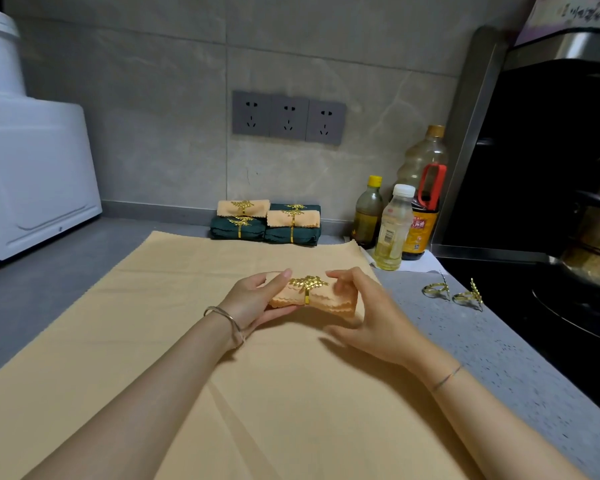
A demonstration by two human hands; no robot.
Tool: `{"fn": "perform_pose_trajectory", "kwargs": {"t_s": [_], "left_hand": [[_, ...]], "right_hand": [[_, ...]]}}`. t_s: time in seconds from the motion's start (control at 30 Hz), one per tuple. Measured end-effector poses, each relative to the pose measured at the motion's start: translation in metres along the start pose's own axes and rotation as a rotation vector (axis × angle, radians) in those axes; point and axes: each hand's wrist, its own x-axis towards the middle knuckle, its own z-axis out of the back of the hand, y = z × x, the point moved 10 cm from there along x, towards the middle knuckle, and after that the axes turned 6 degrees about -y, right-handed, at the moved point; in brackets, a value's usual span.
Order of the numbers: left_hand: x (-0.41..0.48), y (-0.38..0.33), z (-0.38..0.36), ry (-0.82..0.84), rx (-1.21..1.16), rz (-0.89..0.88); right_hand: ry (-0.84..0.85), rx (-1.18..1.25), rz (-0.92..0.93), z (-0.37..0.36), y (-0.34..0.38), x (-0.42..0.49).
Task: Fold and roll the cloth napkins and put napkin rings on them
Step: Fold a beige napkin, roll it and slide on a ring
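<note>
Peach napkin roll [314,297] sits mid-counter over the spread tan cloth [153,341], held at both ends. Can't tell if its underside touches the cloth.

Risks, big to small:
- Tan cloth: loose, with creases. If the roll or a wrist drags on it, it probably bunches and shifts toward the finished stack [267,221] at the wall.
- Finished stack: two layers of ringed rolls, green under peach. A sixth roll set on top off-centre could tip it, and the oil bottles [392,226] stand just beside it.
- Roll: only the ring binds it. If either end grip slackens, the layers likely fan out and the roll loosens.
- Gold leaf ring [307,284]: open band, looks thin. Pushing it sideways may snag the scalloped edge or skew it off centre.
- Spare rings [435,289]: near the hob edge, so an elbow sweep could knock them onto it.

Hands: left hand [253,299] cups the left end with the thumb on top and fingers under. Right hand [368,313] has its fingers curled onto the right end, and that grip looks lighter.

Look: short flat bundle with scalloped edges stacked along the front, pinched at the waist by the ring. The leaf spray faces up, roughly centred.
</note>
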Motion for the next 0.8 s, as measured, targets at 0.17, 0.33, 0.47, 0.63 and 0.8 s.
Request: {"fn": "perform_pose_trajectory", "kwargs": {"t_s": [0.17, 0.33, 0.47, 0.63, 0.8], "left_hand": [[-0.005, -0.001, -0.02, 0.116, 0.171, -0.114], [-0.007, -0.002, -0.026, 0.156, 0.185, -0.175], [-0.009, -0.009, -0.029, 0.161, 0.203, -0.251], [-0.013, -0.016, -0.031, 0.171, 0.289, -0.356], [-0.017, -0.021, -0.036, 0.213, 0.345, -0.434]], "right_hand": [[-0.065, -0.171, 0.015, 0.001, 0.006, 0.006], [-0.091, -0.152, 0.0, 0.003, 0.005, 0.008], [-0.037, -0.027, -0.113, 0.002, -0.008, 0.008], [0.019, 0.205, -0.278, -0.001, -0.023, 0.004], [0.088, 0.373, -0.407, -0.007, -0.034, 0.001]]}}
